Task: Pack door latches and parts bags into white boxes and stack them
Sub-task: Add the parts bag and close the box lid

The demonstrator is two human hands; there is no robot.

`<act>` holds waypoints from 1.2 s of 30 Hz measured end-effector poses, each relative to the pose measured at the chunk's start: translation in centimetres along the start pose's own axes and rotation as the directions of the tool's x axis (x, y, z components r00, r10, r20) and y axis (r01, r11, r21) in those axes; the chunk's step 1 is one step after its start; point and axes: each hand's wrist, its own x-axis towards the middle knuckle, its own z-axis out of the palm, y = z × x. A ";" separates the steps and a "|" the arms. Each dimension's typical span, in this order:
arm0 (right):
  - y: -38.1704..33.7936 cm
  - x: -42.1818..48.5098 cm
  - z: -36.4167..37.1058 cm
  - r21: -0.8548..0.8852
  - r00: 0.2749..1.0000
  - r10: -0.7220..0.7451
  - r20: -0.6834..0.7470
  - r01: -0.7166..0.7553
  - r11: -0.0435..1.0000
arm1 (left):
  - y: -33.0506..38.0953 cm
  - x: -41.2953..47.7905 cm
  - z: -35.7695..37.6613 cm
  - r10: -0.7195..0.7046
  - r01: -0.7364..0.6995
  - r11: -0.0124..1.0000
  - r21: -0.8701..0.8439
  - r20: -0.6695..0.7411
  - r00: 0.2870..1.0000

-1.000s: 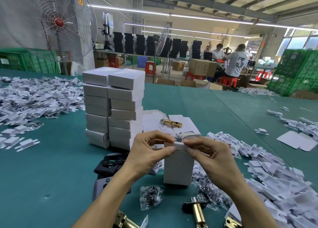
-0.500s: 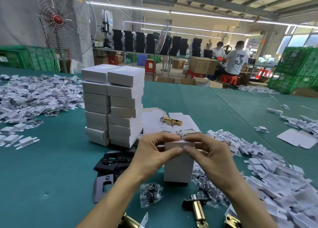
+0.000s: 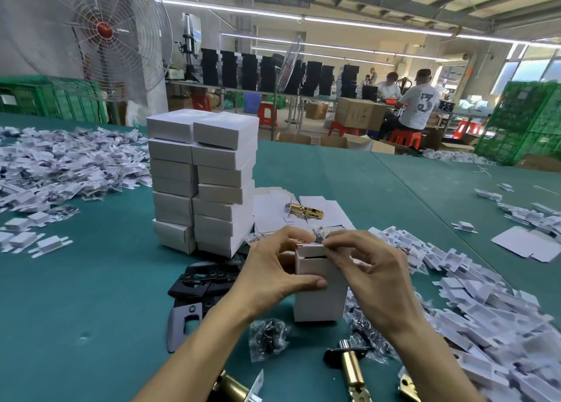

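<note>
Clearly the packing of this white box (image 3: pixel 320 289) is at its last stage. It stands on end on the green surface (image 3: pixel 91 295), open mouth up, which lets the contents drop in and stay put. The left hand (image 3: pixel 279 275) grips it from the side, fingers curled behind and the thumb laid across the front face, so the light carton cannot tip or slide. The right hand (image 3: pixel 375 275) has its fingertips drawn together at the mouth, where they pinch a crinkled parts bag (image 3: pixel 318 237) that pokes out above the top flap. I judge the bag is being tucked down so the flap can close over it. Whether a latch already lies inside is hidden by the box walls.

Behind and to the left, well within reach, rises the stack (image 3: pixel 203 183) of closed white boxes in two columns, the upper ones sitting slightly askew. The finished box probably goes there, and it will need setting down gently.

Supplies lie close around the work spot, likely to keep each reach short: a loose bag (image 3: pixel 267 339) of dark parts and a brass latch (image 3: pixel 352 371) just in front, another brass latch (image 3: pixel 303 211) on flat cardboard beyond, black plates (image 3: pixel 206 277) to the left, and a heap of white card pieces (image 3: pixel 485 325) on the right.
</note>
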 end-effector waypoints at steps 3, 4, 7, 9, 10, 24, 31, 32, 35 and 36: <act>0.0 0.0 0.0 0.030 1.000 0.006 0.002 -0.006 1.000 | -0.2 -0.3 0.2 0.007 -0.009 0.998 0.065 0.038 0.999; 0.0 0.0 0.0 0.034 1.000 0.014 0.011 -0.014 0.999 | -0.2 -0.3 0.1 0.011 -0.014 0.998 0.067 0.033 0.999; 0.0 0.0 -0.2 0.018 0.998 0.034 0.051 -0.035 0.999 | 0.1 0.0 -0.3 0.040 -0.039 0.998 0.054 -0.008 0.999; -0.1 0.1 -0.5 0.018 0.996 0.045 0.075 -0.046 0.999 | 0.2 0.1 -0.5 0.063 -0.062 0.996 0.058 -0.015 0.998; -0.1 0.1 -0.6 0.019 0.995 0.052 0.085 -0.054 0.998 | 0.3 0.1 -0.5 0.075 -0.074 0.995 0.063 -0.022 0.997; -0.3 0.1 -0.3 -0.161 0.996 0.029 0.085 -0.015 0.987 | -0.7 0.1 0.3 0.153 -0.121 0.979 0.165 -0.197 0.968; -1.0 -0.2 0.8 -0.151 0.983 0.125 -0.134 -0.145 0.978 | -0.4 -0.1 3.4 -0.022 0.107 0.904 0.414 -0.206 0.978; -1.1 -0.2 0.9 -0.151 0.980 0.131 -0.147 -0.153 0.977 | -0.4 -0.2 3.9 -0.032 0.113 0.898 0.425 -0.193 0.981; -1.4 -0.2 0.9 -0.161 0.980 0.149 -0.132 -0.169 0.972 | -0.7 -0.6 5.1 -0.053 0.140 0.888 0.437 -0.205 0.977; -1.5 -0.2 0.9 -0.164 0.982 0.151 -0.116 -0.169 0.972 | -0.8 -0.7 5.2 -0.044 0.140 0.891 0.432 -0.225 0.973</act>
